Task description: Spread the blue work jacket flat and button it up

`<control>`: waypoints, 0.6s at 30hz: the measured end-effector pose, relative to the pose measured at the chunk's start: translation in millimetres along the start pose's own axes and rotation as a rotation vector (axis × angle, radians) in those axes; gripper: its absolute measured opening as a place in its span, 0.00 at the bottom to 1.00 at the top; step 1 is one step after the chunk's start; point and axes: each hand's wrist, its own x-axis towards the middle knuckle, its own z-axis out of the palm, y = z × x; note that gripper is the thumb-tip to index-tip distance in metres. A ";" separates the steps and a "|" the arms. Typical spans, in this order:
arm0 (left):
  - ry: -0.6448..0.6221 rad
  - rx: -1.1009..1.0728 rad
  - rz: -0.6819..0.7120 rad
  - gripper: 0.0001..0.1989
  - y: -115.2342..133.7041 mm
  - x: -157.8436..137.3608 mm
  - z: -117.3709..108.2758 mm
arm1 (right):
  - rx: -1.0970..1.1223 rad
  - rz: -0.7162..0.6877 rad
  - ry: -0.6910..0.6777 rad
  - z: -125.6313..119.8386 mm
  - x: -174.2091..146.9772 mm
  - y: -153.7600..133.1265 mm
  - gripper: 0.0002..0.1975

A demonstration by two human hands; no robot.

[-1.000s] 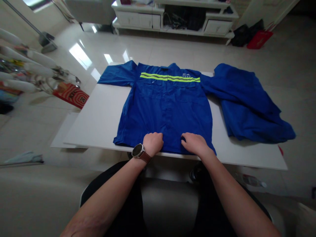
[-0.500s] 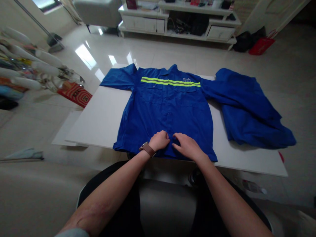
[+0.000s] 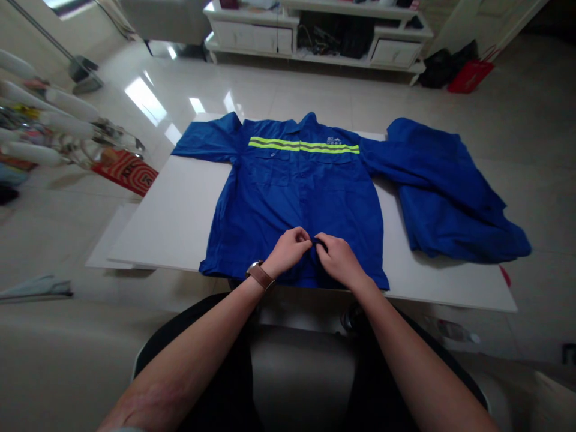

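Head view, creased blue jacket [image 3: 288, 204] (neon-striped), pinching fingers [image 3: 297, 231].

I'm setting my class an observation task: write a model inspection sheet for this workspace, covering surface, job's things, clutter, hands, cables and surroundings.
Surface: white table, partly covered by fabric.
Job's things: blue jacket spread front up, collar away from the person; blue cloth at right, partly under a jacket sleeve.
Clutter: red bag on the floor; bottle below the table's near edge.
Hands: left hand and right hand pinch the jacket's front, above the hem.
Cables: cannot tell; dark tangle in the cabinet.
Surroundings: grey seat, glossy floor.
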 end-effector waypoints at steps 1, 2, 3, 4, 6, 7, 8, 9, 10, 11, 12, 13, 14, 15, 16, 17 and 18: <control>0.029 0.016 -0.004 0.05 -2.6 0.5 1.0 | 0.048 -0.002 0.020 0.3 1.0 0.9 0.11; 0.053 0.022 -0.006 0.08 -4.7 1.0 1.9 | 0.098 -0.003 0.038 0.5 2.1 1.6 0.11; 0.075 0.018 -0.002 0.11 -6.3 1.5 2.4 | 0.145 0.000 0.052 0.5 3.1 2.2 0.11; 0.093 0.008 0.010 0.14 -7.2 1.9 2.6 | 0.185 0.009 0.065 0.3 4.1 2.6 0.11; 0.109 -0.008 0.054 0.17 -6.8 2.5 1.7 | 0.242 0.031 0.092 -0.2 5.9 2.7 0.11; 0.107 -0.010 0.079 0.17 -5.8 2.5 0.8 | 0.259 0.041 0.108 -0.5 6.6 2.5 0.11; 0.102 -0.005 0.101 0.18 -4.6 2.2 -0.2 | 0.271 0.052 0.127 -0.8 7.2 2.2 0.10; 0.099 0.004 0.117 0.18 -3.4 1.8 -1.3 | 0.282 0.061 0.145 -1.1 7.7 1.8 0.11; 0.096 0.013 0.128 0.18 -2.2 1.2 -2.3 | 0.295 0.069 0.161 -1.3 8.0 1.4 0.11; 0.094 0.019 0.135 0.18 -1.0 0.6 -3.1 | 0.313 0.077 0.174 -1.3 8.3 0.9 0.11; 0.095 0.023 0.138 0.17 0.0 -0.2 -3.6 | 0.337 0.088 0.184 -1.3 8.5 0.5 0.11; 0.100 0.027 0.141 0.16 1.0 -1.0 -3.9 | 0.363 0.100 0.192 -1.1 8.5 0.1 0.11; 0.109 0.033 0.145 0.15 2.0 -1.7 -4.0 | 0.391 0.109 0.197 -0.7 8.4 -0.3 0.11; 0.120 0.044 0.150 0.15 2.8 -2.4 -3.8 | 0.413 0.116 0.202 -0.1 8.2 -0.6 0.12; 0.131 0.062 0.154 0.14 3.4 -3.1 -3.3 | 0.425 0.120 0.204 0.6 8.0 -0.9 0.13; 0.140 0.084 0.158 0.14 3.6 -3.6 -2.7 | 0.425 0.122 0.206 1.4 7.7 -1.2 0.14; 0.146 0.109 0.163 0.14 3.5 -4.1 -1.9 | 0.417 0.123 0.209 2.2 7.4 -1.4 0.14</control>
